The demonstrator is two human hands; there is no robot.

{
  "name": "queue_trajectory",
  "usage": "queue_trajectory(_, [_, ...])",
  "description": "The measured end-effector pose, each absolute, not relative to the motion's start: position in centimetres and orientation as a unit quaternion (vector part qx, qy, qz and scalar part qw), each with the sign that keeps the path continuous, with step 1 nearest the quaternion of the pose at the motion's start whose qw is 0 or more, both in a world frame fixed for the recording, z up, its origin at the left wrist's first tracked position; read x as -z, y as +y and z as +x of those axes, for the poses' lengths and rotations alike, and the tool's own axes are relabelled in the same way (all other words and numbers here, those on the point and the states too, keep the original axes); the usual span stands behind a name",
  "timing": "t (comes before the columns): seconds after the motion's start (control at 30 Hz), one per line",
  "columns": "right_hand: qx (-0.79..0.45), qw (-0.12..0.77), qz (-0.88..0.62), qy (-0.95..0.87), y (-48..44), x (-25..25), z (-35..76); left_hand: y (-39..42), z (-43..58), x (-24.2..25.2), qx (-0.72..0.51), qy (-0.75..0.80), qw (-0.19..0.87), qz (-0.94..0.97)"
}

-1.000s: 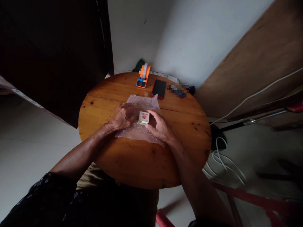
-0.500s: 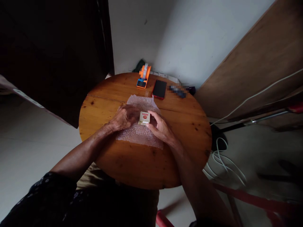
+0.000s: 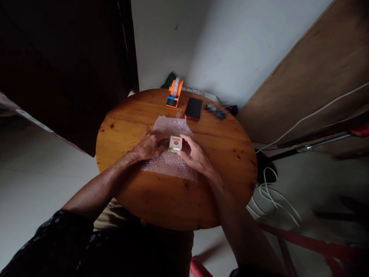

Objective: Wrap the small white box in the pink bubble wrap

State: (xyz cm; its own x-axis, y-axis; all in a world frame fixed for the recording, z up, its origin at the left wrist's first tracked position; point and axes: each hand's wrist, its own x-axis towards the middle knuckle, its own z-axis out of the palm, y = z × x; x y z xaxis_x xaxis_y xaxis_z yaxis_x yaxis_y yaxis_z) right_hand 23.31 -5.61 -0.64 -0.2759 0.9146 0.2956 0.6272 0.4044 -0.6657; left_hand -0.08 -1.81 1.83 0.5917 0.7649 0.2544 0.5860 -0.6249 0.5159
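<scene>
A dim corner of a room with white walls is seen in the head view, filled by a round wooden worktop (image 3: 173, 200). A sheet of bubble wrap (image 3: 170, 125) is spread flat on the middle of the worktop. A small box (image 3: 175, 143) with a red mark on its top is set on the wrap, near its centre, and is framed by both hands.

The right hand (image 3: 194, 154) is closed on the box: its right edge and near corner are pinched between the thumb and the fingers. The left hand (image 3: 150, 145) is laid knuckles up on the wrap, with its fingers curled against the left side of the box. Whether the box is gripped by these fingers or merely touched cannot be told.

At the far edge of the worktop an orange tape dispenser (image 3: 174, 92) is stood, and a dark phone (image 3: 193, 108) in a red case is laid just beside it, to the right. Both are kept well apart from the hands.

A large wooden board (image 3: 311, 77) is leaned against the wall on the right, and white cables (image 3: 271, 192) are coiled on the floor below it.
</scene>
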Motion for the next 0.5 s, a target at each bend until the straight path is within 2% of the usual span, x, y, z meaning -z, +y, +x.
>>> queue_trajectory(0.3, [-0.233,0.334,-0.499,-0.765,-5.7,0.2,23.5,-2.2,-0.4,-2.9,-0.306,0.418,0.244,0.820])
queue_trajectory(0.37, [-0.237,0.331,-0.501,-0.764,-5.7,-0.1,23.5,-2.9,-0.7,-4.5,-0.295,0.427,0.211,0.828])
queue_trajectory(0.5, [-0.252,0.338,-0.494,-0.760,-5.6,-0.2,23.5,-5.9,-1.4,-7.4,-0.181,0.340,0.123,0.915])
